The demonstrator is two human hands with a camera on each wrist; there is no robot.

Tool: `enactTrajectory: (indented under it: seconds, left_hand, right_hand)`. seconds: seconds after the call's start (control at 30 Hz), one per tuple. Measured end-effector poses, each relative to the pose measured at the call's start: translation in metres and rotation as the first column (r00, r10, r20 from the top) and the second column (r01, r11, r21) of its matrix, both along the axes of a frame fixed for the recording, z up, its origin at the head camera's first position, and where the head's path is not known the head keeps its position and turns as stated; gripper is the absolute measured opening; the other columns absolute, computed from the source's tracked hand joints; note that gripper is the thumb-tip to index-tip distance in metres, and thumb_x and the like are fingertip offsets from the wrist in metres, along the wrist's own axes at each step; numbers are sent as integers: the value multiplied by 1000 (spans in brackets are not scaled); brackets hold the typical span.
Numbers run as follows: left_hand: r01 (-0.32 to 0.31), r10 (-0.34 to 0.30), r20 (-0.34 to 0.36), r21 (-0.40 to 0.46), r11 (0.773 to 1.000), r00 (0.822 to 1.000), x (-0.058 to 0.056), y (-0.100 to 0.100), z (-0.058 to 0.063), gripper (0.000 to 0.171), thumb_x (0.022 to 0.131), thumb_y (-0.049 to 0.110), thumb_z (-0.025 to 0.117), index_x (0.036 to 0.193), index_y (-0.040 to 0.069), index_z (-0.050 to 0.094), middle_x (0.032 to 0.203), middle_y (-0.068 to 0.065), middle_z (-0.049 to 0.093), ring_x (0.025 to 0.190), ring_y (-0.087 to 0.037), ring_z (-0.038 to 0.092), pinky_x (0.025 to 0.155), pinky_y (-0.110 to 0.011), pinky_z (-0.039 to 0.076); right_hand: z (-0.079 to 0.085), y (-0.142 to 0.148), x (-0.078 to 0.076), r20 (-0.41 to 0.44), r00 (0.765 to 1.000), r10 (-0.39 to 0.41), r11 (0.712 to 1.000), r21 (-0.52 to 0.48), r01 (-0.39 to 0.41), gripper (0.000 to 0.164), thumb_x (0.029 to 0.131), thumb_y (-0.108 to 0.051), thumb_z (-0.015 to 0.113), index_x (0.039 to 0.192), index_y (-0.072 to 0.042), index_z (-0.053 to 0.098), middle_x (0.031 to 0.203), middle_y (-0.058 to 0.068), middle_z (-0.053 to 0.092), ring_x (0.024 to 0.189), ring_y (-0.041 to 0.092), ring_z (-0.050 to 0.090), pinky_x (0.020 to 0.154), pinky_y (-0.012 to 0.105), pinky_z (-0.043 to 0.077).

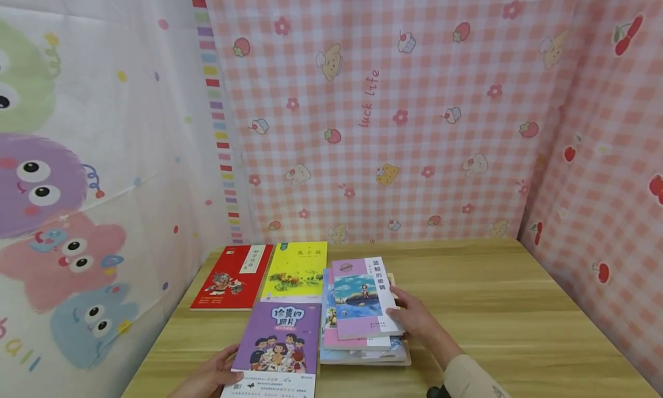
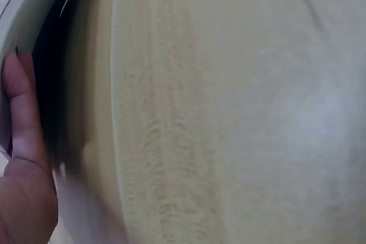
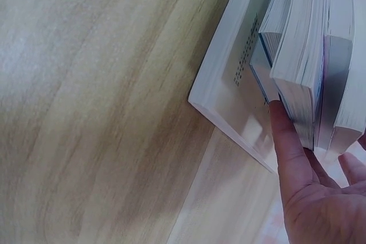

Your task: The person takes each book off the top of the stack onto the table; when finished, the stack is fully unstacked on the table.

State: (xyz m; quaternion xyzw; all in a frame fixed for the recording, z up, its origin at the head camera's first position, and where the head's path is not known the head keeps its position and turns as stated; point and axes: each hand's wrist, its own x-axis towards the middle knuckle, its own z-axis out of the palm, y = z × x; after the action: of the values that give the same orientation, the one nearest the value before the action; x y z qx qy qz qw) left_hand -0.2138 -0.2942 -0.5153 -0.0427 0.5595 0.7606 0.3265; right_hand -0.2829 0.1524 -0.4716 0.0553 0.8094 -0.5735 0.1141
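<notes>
My left hand (image 1: 209, 376) grips a purple book (image 1: 282, 337) by its left edge, thumb over the white band on its cover. In the left wrist view, that hand's fingers (image 2: 26, 112) lie along the raised book's underside. My right hand (image 1: 416, 320) holds the right edge of a stack of books, at the pink-and-white book (image 1: 358, 297) on top. The right wrist view shows its fingers (image 3: 289, 147) against the page edges of several stacked books (image 3: 300, 55). The larger bottom book (image 3: 229, 101) sticks out beneath them.
A red book (image 1: 231, 277) lies at the table's back left, with a yellow book (image 1: 295, 271) beside it. The wooden table (image 1: 481, 306) reaches back to a pink checked curtain (image 1: 414, 156). A white cartoon curtain (image 1: 129, 225) hangs on the left. A small black object (image 1: 438, 392) shows at the bottom edge.
</notes>
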Motion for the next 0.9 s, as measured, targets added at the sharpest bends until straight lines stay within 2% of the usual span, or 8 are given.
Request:
enactTrajectory:
  seconds: [0.17,0.23,0.33,0.43,0.5,0.57,0.73,0.9]
  left_hand:
    - [-10,3,-46,-153,988,999,-5,7,2,94,92,4,68,155,-5,-2,131,-15,59,114,-35,61,100,-51,47]
    - [-34,1,-110,-294,955,994,-10,11,5,86,92,10,69,153,-9,11,127,-15,61,107,-32,62,96,-49,50]
    - [-130,3,-231,-537,834,973,-21,20,11,70,91,15,71,145,-11,34,119,-15,60,102,-28,58,90,-46,51]
    - [-250,11,-346,-656,712,938,-33,30,20,58,90,14,71,138,-9,47,114,-16,59,102,-28,55,87,-44,49]
    - [-299,20,-401,-649,700,916,-41,35,26,55,91,11,69,137,-9,48,114,-17,59,102,-28,56,86,-44,50]
    - [-327,31,-437,-621,712,899,-49,41,31,54,91,11,68,138,-8,48,113,-17,59,99,-28,57,84,-44,51]
    - [-319,34,-453,-570,757,891,-71,62,39,57,94,17,68,142,-3,46,117,-16,59,98,-29,60,86,-47,52]
    - [-299,-9,-478,-564,769,878,-94,92,38,59,94,21,69,142,-3,46,108,-14,64,93,-27,63,83,-46,54]
  right_hand:
    - [1,1,0,4,1000,-1,1000,-5,1,60,101,-12,57,156,-14,32,151,30,33,99,31,59,73,42,56]
    - [1,1,0,1,1000,-1,1000,-9,1,60,101,-12,56,156,-14,32,151,31,33,99,30,60,73,43,56]
    - [0,0,-1,-6,1000,-3,1000,-21,2,59,102,-10,55,156,-13,32,150,31,33,98,30,60,72,43,56]
    - [-2,1,-2,-13,1000,-2,999,-33,2,59,102,-9,55,156,-12,32,149,32,34,98,30,61,72,44,56]
    - [-2,1,-2,-14,1000,-6,999,-36,5,60,101,-10,55,156,-11,31,149,32,34,97,29,61,72,44,56]
    - [-2,1,-2,-15,1000,-5,999,-36,4,60,101,-10,55,156,-10,30,150,32,34,97,29,61,72,45,56]
    - [-2,1,-3,-11,1000,0,1000,-30,0,57,102,-9,55,154,-9,33,149,32,34,96,29,61,70,43,56]
    - [1,-1,-1,-8,1000,2,1000,-31,-2,55,102,-8,53,154,-7,33,147,31,37,94,29,61,69,41,55]
